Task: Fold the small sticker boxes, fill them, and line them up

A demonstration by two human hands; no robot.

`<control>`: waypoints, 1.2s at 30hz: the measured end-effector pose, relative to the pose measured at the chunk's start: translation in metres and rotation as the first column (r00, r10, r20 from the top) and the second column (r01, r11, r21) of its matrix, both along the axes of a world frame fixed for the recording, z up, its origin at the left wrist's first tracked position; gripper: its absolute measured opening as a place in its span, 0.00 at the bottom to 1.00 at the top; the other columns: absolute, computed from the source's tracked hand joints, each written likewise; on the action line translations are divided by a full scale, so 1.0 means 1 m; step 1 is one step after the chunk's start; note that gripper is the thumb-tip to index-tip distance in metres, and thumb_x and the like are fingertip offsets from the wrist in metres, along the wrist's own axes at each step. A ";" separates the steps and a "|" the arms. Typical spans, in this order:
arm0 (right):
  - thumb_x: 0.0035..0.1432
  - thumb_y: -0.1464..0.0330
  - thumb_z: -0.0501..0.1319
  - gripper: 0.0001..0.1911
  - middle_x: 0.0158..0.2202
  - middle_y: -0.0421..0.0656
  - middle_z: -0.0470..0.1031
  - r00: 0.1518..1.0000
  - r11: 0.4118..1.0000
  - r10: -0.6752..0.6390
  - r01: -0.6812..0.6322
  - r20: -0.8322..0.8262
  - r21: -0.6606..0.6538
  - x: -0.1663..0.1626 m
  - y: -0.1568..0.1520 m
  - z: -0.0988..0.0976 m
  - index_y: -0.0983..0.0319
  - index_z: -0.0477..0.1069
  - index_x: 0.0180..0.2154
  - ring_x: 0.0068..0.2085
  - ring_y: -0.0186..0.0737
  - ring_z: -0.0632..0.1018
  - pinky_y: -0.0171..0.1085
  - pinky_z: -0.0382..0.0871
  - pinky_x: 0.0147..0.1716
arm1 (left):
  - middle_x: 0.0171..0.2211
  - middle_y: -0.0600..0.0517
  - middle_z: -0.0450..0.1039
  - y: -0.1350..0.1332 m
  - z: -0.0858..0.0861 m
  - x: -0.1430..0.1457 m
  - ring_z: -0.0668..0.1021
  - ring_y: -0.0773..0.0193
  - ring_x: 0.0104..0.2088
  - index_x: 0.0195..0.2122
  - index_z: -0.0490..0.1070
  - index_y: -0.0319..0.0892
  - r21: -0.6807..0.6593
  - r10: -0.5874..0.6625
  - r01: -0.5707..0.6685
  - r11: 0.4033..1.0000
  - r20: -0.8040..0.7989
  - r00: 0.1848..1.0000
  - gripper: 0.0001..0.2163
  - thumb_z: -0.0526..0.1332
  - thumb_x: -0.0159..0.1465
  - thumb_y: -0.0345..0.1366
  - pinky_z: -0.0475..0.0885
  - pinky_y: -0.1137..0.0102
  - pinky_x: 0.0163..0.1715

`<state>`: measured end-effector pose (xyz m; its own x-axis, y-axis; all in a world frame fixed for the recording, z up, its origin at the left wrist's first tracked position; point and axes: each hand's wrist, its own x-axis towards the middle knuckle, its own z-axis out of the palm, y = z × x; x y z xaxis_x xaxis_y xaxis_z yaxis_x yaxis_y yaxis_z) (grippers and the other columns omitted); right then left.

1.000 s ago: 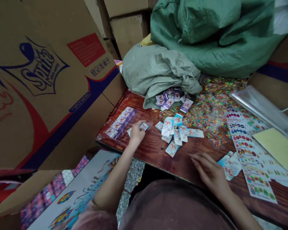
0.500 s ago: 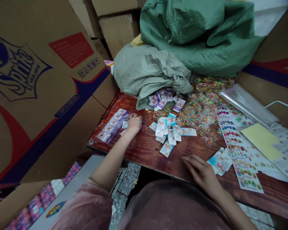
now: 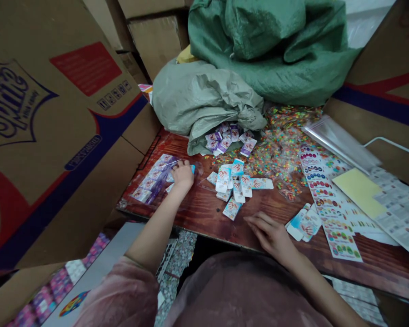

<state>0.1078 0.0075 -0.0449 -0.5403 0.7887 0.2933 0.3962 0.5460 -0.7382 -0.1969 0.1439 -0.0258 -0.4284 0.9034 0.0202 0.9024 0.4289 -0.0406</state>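
My left hand [image 3: 183, 175] lies palm down with its fingers spread over a few small blue-and-white boxes [image 3: 169, 177], which it partly covers. Just left of it, a row of purple-and-white boxes [image 3: 150, 182] sits with clear plastic film around it. My right hand [image 3: 267, 231] rests near the table's front edge, fingers loosely stretched out and nothing visible in them. Between the hands is a loose heap of small blue-and-white boxes [image 3: 236, 184] with a hand picture. Flat blue-and-white cartons [image 3: 306, 222] lie right of my right hand.
A grey sack [image 3: 207, 95] spills purple boxes [image 3: 225, 138] onto the wooden table [image 3: 204, 213]. Small colourful packets [image 3: 282, 141] spread behind the heap. Sticker sheets [image 3: 322, 195], a yellow sheet [image 3: 357, 190] and clear plastic bags [image 3: 341, 145] lie right. A large carton [image 3: 71, 181] stands left.
The view has shifted slightly, moving the scene left. My left hand's fingers have spread out over the boxes. My right hand has moved a little nearer the heap.
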 end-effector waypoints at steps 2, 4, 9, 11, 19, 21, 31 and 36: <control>0.65 0.74 0.51 0.16 0.40 0.45 0.73 1.000 1.000 -0.002 0.002 -0.003 -0.001 0.000 0.000 -0.001 0.57 0.69 0.50 0.40 0.37 0.77 0.35 0.72 0.39 | 0.52 0.35 0.67 -0.003 0.000 0.000 0.71 0.43 0.52 0.53 0.66 0.38 0.007 0.036 -0.036 0.999 0.007 0.999 0.20 0.42 0.69 0.40 0.64 0.51 0.49; 0.65 0.74 0.51 0.15 0.40 0.45 0.74 1.000 1.000 -0.012 0.012 -0.003 0.007 -0.002 0.000 -0.001 0.58 0.69 0.49 0.40 0.37 0.77 0.34 0.72 0.39 | 0.53 0.34 0.66 -0.006 0.000 0.000 0.70 0.40 0.52 0.54 0.65 0.39 0.002 0.067 -0.067 0.998 0.025 0.997 0.24 0.42 0.68 0.49 0.63 0.47 0.49; 0.65 0.65 0.54 0.12 0.41 0.47 0.73 0.989 0.992 -0.109 0.102 0.097 0.073 -0.019 0.006 0.001 0.60 0.71 0.47 0.42 0.41 0.76 0.38 0.73 0.43 | 0.57 0.34 0.63 -0.016 -0.002 -0.006 0.66 0.37 0.55 0.60 0.59 0.42 -0.027 0.092 -0.089 0.996 0.101 0.991 0.35 0.49 0.60 0.61 0.63 0.44 0.49; 0.62 0.59 0.58 0.18 0.44 0.49 0.72 0.967 0.982 -0.160 0.136 0.201 0.129 -0.029 0.010 -0.001 0.61 0.70 0.50 0.45 0.46 0.74 0.43 0.72 0.45 | 0.58 0.34 0.62 -0.019 -0.003 -0.008 0.64 0.37 0.57 0.60 0.59 0.42 -0.021 0.092 -0.090 0.996 0.124 0.988 0.37 0.53 0.57 0.62 0.63 0.45 0.50; 0.58 0.53 0.60 0.27 0.49 0.53 0.71 0.877 0.935 -0.302 0.197 0.374 0.294 -0.053 0.017 -0.017 0.63 0.69 0.53 0.47 0.52 0.70 0.49 0.71 0.45 | 0.58 0.38 0.63 -0.031 -0.002 -0.011 0.65 0.39 0.57 0.60 0.62 0.44 0.001 0.056 -0.057 0.998 0.147 0.988 0.35 0.60 0.54 0.58 0.64 0.50 0.52; 0.58 0.54 0.59 0.26 0.50 0.53 0.70 0.870 0.926 -0.321 0.205 0.375 0.316 -0.054 0.017 -0.018 0.63 0.68 0.53 0.47 0.52 0.70 0.48 0.71 0.44 | 0.58 0.38 0.64 -0.034 -0.001 -0.010 0.65 0.40 0.57 0.59 0.63 0.44 0.014 0.040 -0.043 0.999 0.145 0.989 0.34 0.61 0.55 0.57 0.64 0.51 0.51; 0.59 0.55 0.59 0.23 0.52 0.51 0.71 0.868 0.917 -0.333 0.207 0.368 0.341 -0.058 0.018 -0.020 0.63 0.71 0.50 0.47 0.52 0.70 0.49 0.69 0.46 | 0.57 0.39 0.63 -0.037 -0.009 -0.007 0.63 0.38 0.58 0.58 0.64 0.47 0.085 0.088 -0.107 0.991 0.204 0.975 0.33 0.60 0.54 0.58 0.61 0.46 0.53; 0.60 0.56 0.59 0.21 0.51 0.50 0.72 0.934 0.950 -0.260 0.202 0.244 0.237 -0.054 0.016 -0.016 0.60 0.70 0.51 0.48 0.50 0.70 0.49 0.67 0.49 | 0.60 0.43 0.63 -0.037 -0.007 -0.010 0.65 0.37 0.55 0.58 0.65 0.47 0.089 0.072 -0.093 0.992 0.218 0.973 0.32 0.60 0.55 0.57 0.62 0.48 0.53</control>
<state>0.0533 0.0237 -0.0607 -0.4317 0.8391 0.3308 0.6973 0.5431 -0.4678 -0.2068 0.1072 -0.0331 -0.5055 0.8628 0.0066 0.8469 0.4947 0.1950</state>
